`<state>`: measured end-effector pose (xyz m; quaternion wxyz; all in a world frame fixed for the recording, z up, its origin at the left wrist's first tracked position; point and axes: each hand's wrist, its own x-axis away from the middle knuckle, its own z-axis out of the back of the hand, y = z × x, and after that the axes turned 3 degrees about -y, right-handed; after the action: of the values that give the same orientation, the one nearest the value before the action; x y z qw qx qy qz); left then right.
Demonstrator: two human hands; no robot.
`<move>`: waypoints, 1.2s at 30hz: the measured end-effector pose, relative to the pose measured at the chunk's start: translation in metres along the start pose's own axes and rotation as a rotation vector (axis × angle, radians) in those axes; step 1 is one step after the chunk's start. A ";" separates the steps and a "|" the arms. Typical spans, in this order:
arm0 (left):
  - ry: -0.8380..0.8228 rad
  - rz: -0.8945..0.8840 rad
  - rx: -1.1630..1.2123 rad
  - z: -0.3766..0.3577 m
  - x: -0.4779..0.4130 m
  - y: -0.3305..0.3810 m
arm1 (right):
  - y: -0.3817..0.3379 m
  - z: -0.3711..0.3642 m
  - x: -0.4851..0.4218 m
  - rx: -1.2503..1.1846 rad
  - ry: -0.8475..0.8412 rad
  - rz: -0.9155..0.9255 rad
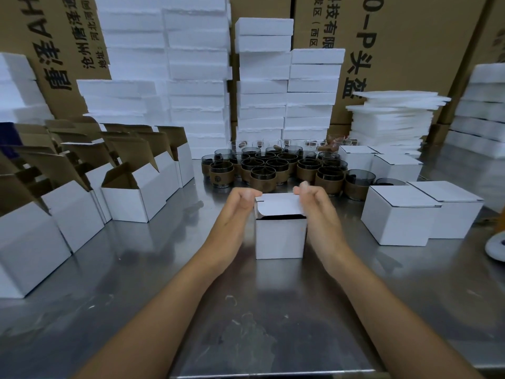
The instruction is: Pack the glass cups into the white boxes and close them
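A small white box (280, 237) stands on the steel table (246, 310) in the middle of the head view. Its lid flap (278, 204) lies nearly flat, with a thin dark gap along the front edge. My left hand (240, 206) holds the lid's left edge with curled fingers. My right hand (314, 203) grips the right edge the same way. Behind the box stand several dark glass cups (273, 166) with brown sleeves. What is inside the box is hidden.
Several open white boxes (131, 192) with brown flaps up line the left side. Closed white boxes (404, 214) sit at the right. Foam block stacks (262, 86), thin foam sheets (393, 116) and large cardboard cartons (410, 36) fill the back. A white round object (496, 250) lies at the right edge.
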<state>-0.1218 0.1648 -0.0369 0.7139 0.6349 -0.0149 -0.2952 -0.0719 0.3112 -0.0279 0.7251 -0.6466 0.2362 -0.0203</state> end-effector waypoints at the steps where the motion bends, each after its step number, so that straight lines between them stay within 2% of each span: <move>1: 0.014 -0.027 0.013 -0.001 0.000 0.000 | 0.001 -0.001 0.002 0.049 -0.022 0.045; 11: 0.026 -0.094 0.020 -0.001 -0.004 -0.005 | 0.004 -0.005 0.005 0.167 -0.041 0.190; 19: -0.021 -0.047 0.091 0.003 -0.003 -0.007 | 0.012 -0.001 0.002 0.125 -0.093 0.147; 24: -0.058 0.035 0.134 0.005 -0.006 -0.013 | 0.013 0.000 -0.003 0.052 -0.058 0.093; 31: -0.056 0.057 0.162 0.003 -0.012 -0.013 | 0.011 0.002 -0.004 0.091 -0.065 0.108; 33: -0.051 0.069 0.180 0.004 -0.011 -0.012 | 0.012 0.001 -0.003 0.110 -0.038 0.113; 36: -0.047 0.062 0.118 0.006 -0.007 -0.009 | 0.013 0.001 -0.002 0.181 0.090 0.166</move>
<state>-0.1335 0.1628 -0.0411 0.6833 0.6681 -0.0686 -0.2863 -0.0768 0.3149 -0.0391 0.7683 -0.5552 0.3182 -0.0106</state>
